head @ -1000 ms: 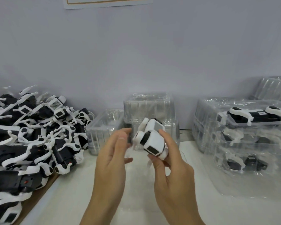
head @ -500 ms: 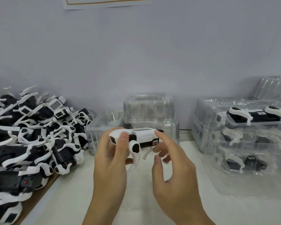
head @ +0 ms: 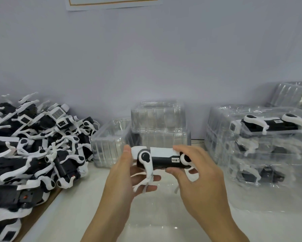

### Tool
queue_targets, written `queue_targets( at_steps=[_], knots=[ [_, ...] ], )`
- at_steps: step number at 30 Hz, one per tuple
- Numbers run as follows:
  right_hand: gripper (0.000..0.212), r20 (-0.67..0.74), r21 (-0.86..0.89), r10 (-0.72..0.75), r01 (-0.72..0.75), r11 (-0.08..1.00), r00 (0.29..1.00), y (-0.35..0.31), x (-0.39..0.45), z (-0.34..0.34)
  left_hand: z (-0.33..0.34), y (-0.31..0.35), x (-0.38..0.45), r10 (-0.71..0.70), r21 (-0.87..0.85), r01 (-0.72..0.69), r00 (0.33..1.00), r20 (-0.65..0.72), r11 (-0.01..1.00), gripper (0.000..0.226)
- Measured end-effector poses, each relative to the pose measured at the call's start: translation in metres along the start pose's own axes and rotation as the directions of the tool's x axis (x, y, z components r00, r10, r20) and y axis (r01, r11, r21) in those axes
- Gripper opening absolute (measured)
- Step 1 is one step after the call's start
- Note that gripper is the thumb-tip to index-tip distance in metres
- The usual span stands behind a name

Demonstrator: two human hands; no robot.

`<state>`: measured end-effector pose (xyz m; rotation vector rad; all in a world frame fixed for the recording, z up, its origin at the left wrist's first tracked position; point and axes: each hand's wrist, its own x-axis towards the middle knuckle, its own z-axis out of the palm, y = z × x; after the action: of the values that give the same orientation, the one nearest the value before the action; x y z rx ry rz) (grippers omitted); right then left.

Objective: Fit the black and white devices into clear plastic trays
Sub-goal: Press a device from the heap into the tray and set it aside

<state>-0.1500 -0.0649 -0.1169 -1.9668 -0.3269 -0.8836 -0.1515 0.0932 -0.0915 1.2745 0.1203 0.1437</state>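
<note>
Holding the black and white device [head: 161, 158] up in mid-air over the table [head: 164, 215], both hands have a grip on it: the left hand [head: 124, 173] cups the left end with thumb on top and fingers curled underneath, and the right hand [head: 197, 173] pinches the right end between fingers on top and thumb below. So it isn't in any tray yet, just hovering in front of the stack of empty clear trays [head: 157, 123]. Biggest risk imo is those skinny white legs [head: 147, 173] dangling down through the left fingers; they look like thin curved plastic that could snag on a tray rim or bend if the body gets pushed in crooked. There also seems to be a clear tray [head: 164, 206] lying flat right below the hands, but it's so see-through I honestly can't tell its pocket outline, so misaligning it would be easy. The body is a smooth boxy block, white on top, glossy black on the side, with round white joints and a small label. The filled trays [head: 269, 137] on the right are thin, ribbed and crinkly-looking, and the pile of loose devices [head: 33, 145] on the left is one big tangle of legs.
</note>
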Motion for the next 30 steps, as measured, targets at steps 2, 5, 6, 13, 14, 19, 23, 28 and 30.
queue_targets(
  at_steps=[2, 5, 6, 13, 14, 19, 23, 28, 30],
  knots=[
    [0.045, -0.034, -0.024, 0.045, -0.046, 0.999, 0.998, 0.004, 0.001, -0.002, -0.001, -0.001, 0.002, 0.082, 0.062, -0.076, 0.99, -0.114, 0.995, 0.039],
    [0.043, -0.066, -0.116, 0.09, -0.097, 0.989, 0.994, 0.013, 0.003, -0.007, -0.015, -0.007, 0.006, 0.397, 0.518, -0.257, 0.901, -0.177, 0.816, 0.013],
    [0.042, -0.057, -0.147, 0.107, -0.114, 0.983, 0.993, 0.015, 0.003, -0.008, -0.02, -0.01, 0.007, 0.446, 0.654, -0.25, 0.883, -0.149, 0.714, 0.016],
    [0.037, -0.039, -0.119, 0.153, -0.157, 0.98, 0.987, 0.014, -0.001, -0.001, -0.035, -0.026, 0.012, 0.008, 0.633, 0.044, 0.997, -0.079, 0.773, 0.054],
    [0.038, -0.029, -0.09, 0.159, -0.161, 0.983, 0.987, 0.013, -0.001, 0.001, -0.034, -0.028, 0.012, -0.025, 0.623, 0.057, 0.998, -0.059, 0.78, 0.052],
    [0.038, 0.111, -0.065, 0.212, -0.205, 0.977, 0.971, 0.015, -0.003, 0.007, -0.029, -0.03, 0.012, -0.06, 0.633, 0.025, 0.998, 0.034, 0.773, 0.04],
    [0.033, 0.181, -0.195, 0.237, -0.201, 0.96, 0.955, 0.014, -0.006, 0.009, -0.029, -0.03, 0.013, -0.066, 0.636, 0.005, 0.995, 0.073, 0.772, 0.042],
    [0.029, 0.182, -0.384, 0.329, -0.241, 0.891, 0.927, 0.013, -0.005, 0.009, -0.034, -0.029, 0.015, -0.081, 0.615, 0.023, 0.995, 0.067, 0.788, 0.043],
    [0.03, 0.173, -0.39, 0.36, -0.272, 0.88, 0.917, 0.015, -0.005, 0.009, -0.036, -0.03, 0.016, -0.08, 0.609, 0.026, 0.995, 0.062, 0.792, 0.039]
  ],
)
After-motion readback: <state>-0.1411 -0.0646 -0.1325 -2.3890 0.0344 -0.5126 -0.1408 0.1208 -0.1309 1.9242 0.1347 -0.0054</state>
